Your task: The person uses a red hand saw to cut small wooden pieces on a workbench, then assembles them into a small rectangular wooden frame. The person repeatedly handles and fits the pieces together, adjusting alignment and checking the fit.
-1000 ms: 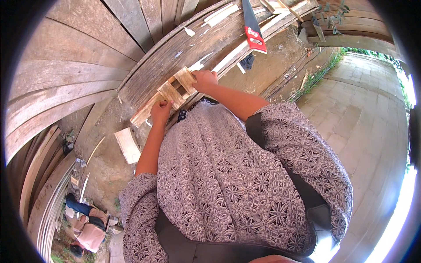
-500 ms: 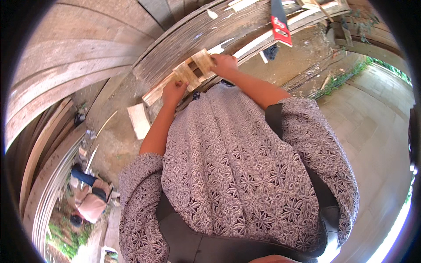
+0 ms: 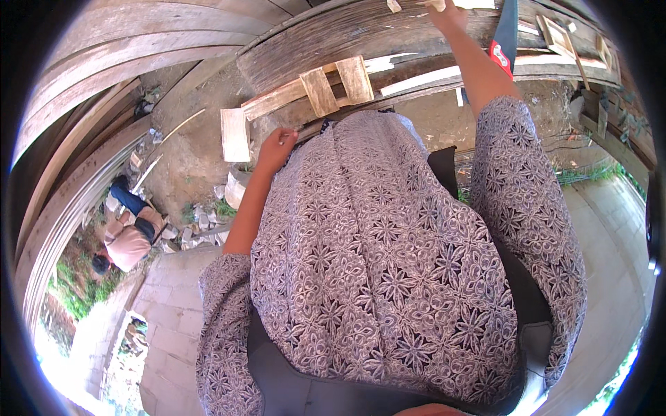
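- Head view looks down over a person's patterned purple-and-white top [image 3: 388, 263], which fills most of the picture.
- Weathered grey planks [image 3: 125, 62] curve across the upper left, and a long wooden bench [image 3: 388, 31] of rough boards runs along the top.
- Bare dirt ground [image 3: 187, 159] lies below the bench; pale paving [image 3: 173, 305] starts nearer the person's feet.
- Another person [image 3: 128, 239] in a pink top and blue trousers crouches at the left edge, well apart from the work.
- A small frame of pale wooden slats [image 3: 326, 90] rests on the bench edge, untouched by either hand, two short cross pieces nailed over a longer strip.
- A loose pale board [image 3: 234, 135] lies on the dirt just left of the frame.
- The right hand [image 3: 447, 15] reaches high over the bench at the top rim; whether its fingers grip anything I cannot tell.
- The left hand [image 3: 276, 147] hangs below the frame, fingers curled in loosely, seemingly holding nothing.
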Demonstrator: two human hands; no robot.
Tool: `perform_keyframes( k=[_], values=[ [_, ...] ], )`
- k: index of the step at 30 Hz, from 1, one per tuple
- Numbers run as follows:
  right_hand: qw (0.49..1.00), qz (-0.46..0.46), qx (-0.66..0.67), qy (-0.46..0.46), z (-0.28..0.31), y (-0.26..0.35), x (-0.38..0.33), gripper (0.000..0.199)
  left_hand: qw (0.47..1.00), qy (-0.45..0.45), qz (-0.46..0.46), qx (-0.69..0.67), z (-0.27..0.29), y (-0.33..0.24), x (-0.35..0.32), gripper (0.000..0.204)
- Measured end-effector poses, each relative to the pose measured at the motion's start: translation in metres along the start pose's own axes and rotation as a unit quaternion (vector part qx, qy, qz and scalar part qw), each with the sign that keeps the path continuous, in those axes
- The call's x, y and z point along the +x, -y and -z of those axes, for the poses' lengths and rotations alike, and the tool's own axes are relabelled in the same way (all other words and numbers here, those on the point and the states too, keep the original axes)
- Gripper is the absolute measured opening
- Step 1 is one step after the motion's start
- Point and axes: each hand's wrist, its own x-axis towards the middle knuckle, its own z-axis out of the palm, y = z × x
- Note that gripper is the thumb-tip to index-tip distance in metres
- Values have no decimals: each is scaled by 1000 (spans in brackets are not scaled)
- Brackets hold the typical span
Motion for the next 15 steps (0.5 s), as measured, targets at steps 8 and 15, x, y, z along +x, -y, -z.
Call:
perform_keyframes(
  k=[8, 15],
  values=[
    [993, -3, -116, 11, -17, 11, 27, 60, 997, 9, -4, -76, -22, 69, -41, 40],
    [995, -89, -8, 49, -32, -26, 55, 57, 999, -18, -39, -16, -4, 8, -13, 37]
  ],
)
